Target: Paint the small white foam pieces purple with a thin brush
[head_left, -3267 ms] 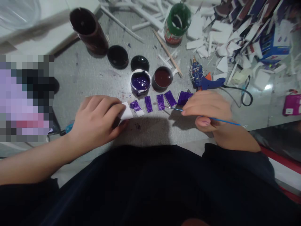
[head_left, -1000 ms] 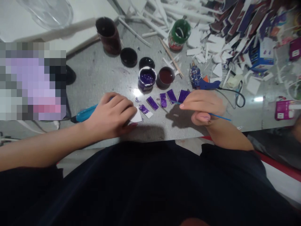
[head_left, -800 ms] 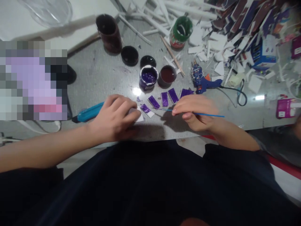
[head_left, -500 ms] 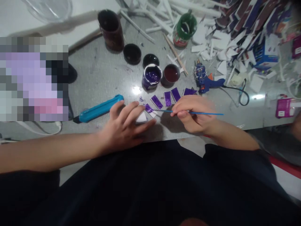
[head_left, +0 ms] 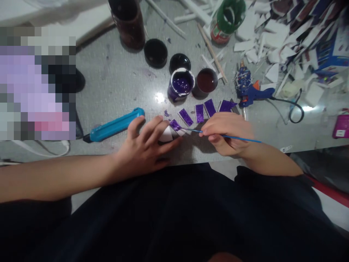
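Note:
My right hand [head_left: 227,133] is closed in a pinch around a thin blue paintbrush [head_left: 242,138]. The brush tip touches a small white piece [head_left: 175,125] whose upper part is coated purple and whose lower end is bare white. My left hand [head_left: 148,142] rests on the table with its fingers spread. A fingertip and the thumb lie at the edges of that piece. Partly under the left hand is a plain white piece [head_left: 166,134]. Several purple-painted pieces [head_left: 199,113] lie in a row to the right. An open jar of purple paint [head_left: 182,83] stands just beyond them.
A blue utility knife [head_left: 117,125] lies left of my left hand. Beyond are a cup of reddish-brown liquid [head_left: 206,82], black lids [head_left: 155,53], a dark jar [head_left: 129,27] and a green jar [head_left: 229,20]. A blue glue gun [head_left: 252,91] and white scraps [head_left: 272,47] lie right.
The view has shifted, so the jars and glue gun appear larger and farther right. The brush handle slopes more now, its tip still on the partly painted piece. My left hand stays nearly put.

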The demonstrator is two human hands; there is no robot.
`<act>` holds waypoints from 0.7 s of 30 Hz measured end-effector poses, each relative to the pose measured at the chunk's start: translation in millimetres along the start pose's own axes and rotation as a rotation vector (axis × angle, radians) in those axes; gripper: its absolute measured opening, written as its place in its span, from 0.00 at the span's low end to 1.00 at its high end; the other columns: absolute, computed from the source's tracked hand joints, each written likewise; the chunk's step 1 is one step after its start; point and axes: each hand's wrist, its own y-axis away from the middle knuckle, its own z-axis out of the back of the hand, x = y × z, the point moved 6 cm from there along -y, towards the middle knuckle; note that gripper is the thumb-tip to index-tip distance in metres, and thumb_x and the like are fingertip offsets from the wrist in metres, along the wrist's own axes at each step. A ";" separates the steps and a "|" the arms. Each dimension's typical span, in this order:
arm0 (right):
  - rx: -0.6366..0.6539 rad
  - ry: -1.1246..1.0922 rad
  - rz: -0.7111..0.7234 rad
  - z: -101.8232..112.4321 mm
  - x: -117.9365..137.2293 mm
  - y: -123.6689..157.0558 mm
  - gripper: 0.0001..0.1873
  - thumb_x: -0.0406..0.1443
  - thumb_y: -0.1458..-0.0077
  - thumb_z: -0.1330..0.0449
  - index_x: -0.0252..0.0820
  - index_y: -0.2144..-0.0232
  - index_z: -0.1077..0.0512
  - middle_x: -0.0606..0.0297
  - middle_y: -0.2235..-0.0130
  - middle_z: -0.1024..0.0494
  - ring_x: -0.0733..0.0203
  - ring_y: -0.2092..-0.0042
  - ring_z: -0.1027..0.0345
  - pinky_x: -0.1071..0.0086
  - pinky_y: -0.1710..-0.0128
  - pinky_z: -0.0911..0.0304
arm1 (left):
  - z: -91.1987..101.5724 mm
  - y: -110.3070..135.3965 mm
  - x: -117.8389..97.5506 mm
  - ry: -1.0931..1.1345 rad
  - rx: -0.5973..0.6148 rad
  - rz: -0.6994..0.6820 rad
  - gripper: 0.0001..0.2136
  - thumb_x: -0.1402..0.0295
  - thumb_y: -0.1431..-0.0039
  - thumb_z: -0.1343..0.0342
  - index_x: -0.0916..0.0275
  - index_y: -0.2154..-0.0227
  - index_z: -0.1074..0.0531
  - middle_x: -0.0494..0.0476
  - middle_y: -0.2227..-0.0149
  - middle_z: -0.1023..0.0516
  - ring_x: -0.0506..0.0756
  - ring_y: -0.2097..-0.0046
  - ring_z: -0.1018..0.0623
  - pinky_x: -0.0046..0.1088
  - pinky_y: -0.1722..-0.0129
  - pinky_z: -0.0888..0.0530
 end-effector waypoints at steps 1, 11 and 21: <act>0.008 0.012 -0.007 -1.0 -0.4 0.3 0.11 0.39 0.18 0.38 0.47 0.59 0.22 0.67 0.67 0.12 0.62 0.69 0.16 0.67 0.68 0.23 | 0.7 -0.8 -0.9 -0.016 -0.004 -0.016 0.36 0.48 0.20 0.36 0.47 0.16 0.36 0.71 0.22 0.25 0.77 0.21 0.25 0.69 0.24 0.28; 0.018 0.054 -0.009 -1.1 0.7 2.0 0.08 0.36 0.19 0.38 0.47 0.57 0.22 0.67 0.65 0.12 0.62 0.66 0.16 0.66 0.64 0.22 | 0.7 -2.5 0.7 -0.044 0.002 -0.061 0.34 0.48 0.21 0.37 0.50 0.18 0.33 0.74 0.24 0.25 0.77 0.22 0.25 0.68 0.26 0.28; 0.029 0.026 -0.037 1.5 -3.9 0.9 0.11 0.38 0.17 0.40 0.47 0.57 0.22 0.67 0.64 0.12 0.63 0.65 0.15 0.67 0.63 0.21 | -3.6 -1.0 4.1 0.002 -0.007 -0.056 0.40 0.48 0.29 0.28 0.46 0.19 0.31 0.72 0.22 0.26 0.79 0.23 0.24 0.70 0.25 0.30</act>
